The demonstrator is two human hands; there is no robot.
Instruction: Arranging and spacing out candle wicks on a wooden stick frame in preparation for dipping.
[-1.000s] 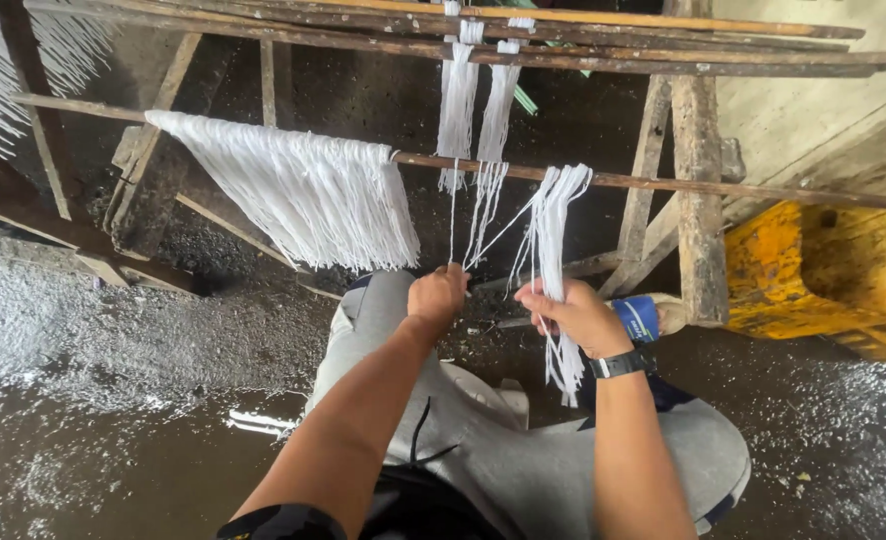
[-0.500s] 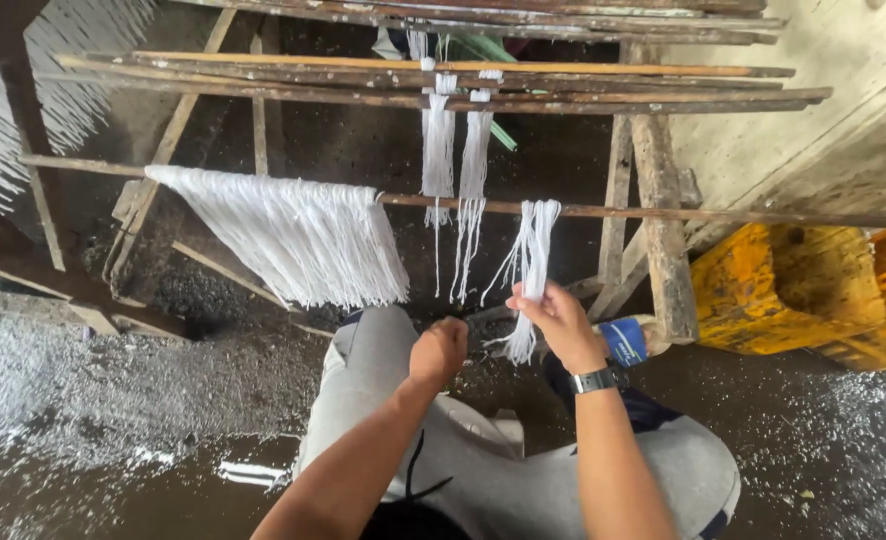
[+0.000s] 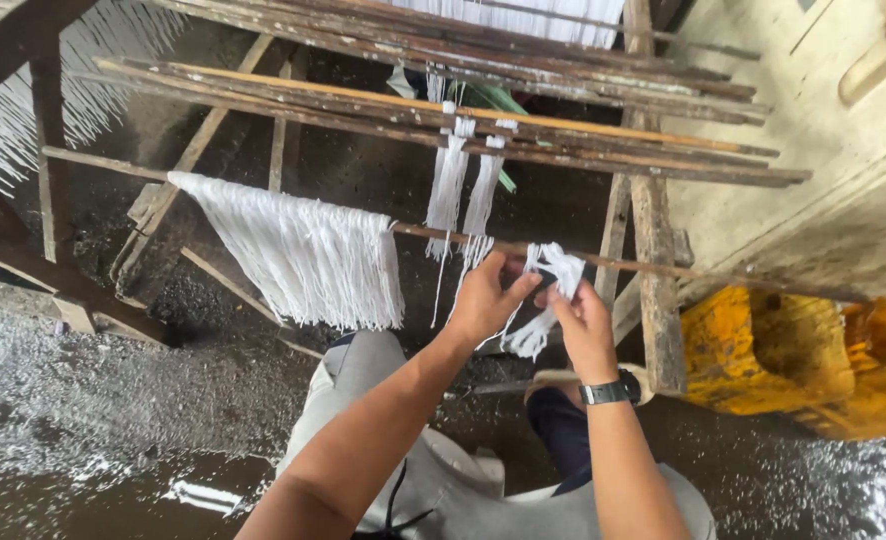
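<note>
Draping white strand bundle (image 3: 548, 300) over thin rod (image 3: 663, 268) | left hand (image 3: 483, 300) pinches strands | right hand (image 3: 585, 325) grips bundle | better: spread evenly, keep clear of hung sheet (image 3: 303, 255)

I have only one view, from the camera on the person's head. It looks steeply down and forward over both forearms, so the wooden rack (image 3: 653, 290) stands straight ahead and quite near. Below the rack I see the person's grey knees at the bottom edge. Right of the rack is a yellow container (image 3: 763, 350), left of it the wet dark floor (image 3: 73, 400).
</note>
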